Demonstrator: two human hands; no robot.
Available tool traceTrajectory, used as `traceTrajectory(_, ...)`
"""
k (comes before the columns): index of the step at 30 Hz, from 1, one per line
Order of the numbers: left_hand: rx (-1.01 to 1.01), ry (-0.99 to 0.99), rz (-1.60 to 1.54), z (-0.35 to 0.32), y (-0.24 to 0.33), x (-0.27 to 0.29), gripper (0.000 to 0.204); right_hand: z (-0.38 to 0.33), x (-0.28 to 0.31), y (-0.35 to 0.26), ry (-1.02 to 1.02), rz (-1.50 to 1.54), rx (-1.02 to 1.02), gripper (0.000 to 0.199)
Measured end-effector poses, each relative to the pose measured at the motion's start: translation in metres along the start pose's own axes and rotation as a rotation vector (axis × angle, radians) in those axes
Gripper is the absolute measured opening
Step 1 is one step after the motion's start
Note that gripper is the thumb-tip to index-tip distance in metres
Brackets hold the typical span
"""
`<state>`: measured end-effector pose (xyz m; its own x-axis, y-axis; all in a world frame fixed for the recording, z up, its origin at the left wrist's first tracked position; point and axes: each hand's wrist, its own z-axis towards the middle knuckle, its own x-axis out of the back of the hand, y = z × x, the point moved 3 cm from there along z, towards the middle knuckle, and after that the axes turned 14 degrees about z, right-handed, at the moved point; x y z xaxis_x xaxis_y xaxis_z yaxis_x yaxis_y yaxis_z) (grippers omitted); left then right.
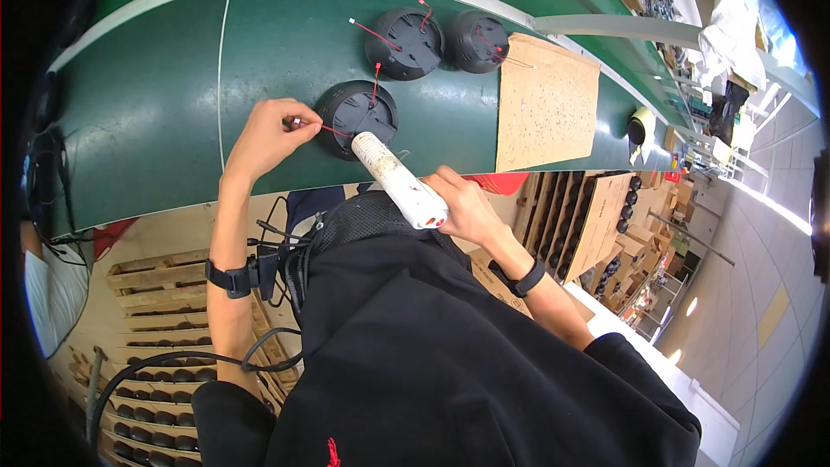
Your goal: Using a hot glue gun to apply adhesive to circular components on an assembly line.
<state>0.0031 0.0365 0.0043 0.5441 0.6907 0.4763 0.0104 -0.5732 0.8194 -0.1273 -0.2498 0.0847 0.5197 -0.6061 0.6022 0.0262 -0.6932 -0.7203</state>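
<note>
A round black housing (359, 108) lies on the green bench in front of me, its ribbed inside facing up. Two red leads come out of it, one standing up at its far side. My left hand (275, 134) is closed in a pinch on the other red wire (335, 131), near its end, and draws it out to the left. In my right hand (462, 206) is a white handheld tool (396, 180) with a ridged, stained barrel. The barrel's tip is over the housing's near right edge; whether they touch I cannot tell. My fingers partly hide the tool's grip.
Two more black housings (405, 43) with red leads stand farther back. A speckled brown board (549, 104) lies to their right. A tape-like roll (641, 127) is at the far right. Pallets of black parts (160, 415) stand below left, and a person's sleeve (56, 294) shows at the left rim.
</note>
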Motion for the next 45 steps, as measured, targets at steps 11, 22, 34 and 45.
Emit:
traceTrajectory(11,0.013,-0.081,-0.065,-0.012,-0.004,-0.003,0.014,0.003,0.003,-0.009,0.026,0.103,0.018,0.047)
traceTrajectory(22,0.004,-0.044,-0.051,-0.009,-0.012,-0.009,0.016,0.007,0.026,-0.03,0.046,0.222,-0.161,0.035)
traceTrajectory(34,-0.1,-0.216,-0.115,-0.005,-0.03,-0.045,0.108,-0.061,0.059,0.058,0.522,0.309,-0.414,0.038)
traceTrajectory(45,-0.085,-0.099,0.339,0.003,0.022,-0.067,0.133,-0.028,0.121,0.228,0.987,-0.138,-0.621,0.053)
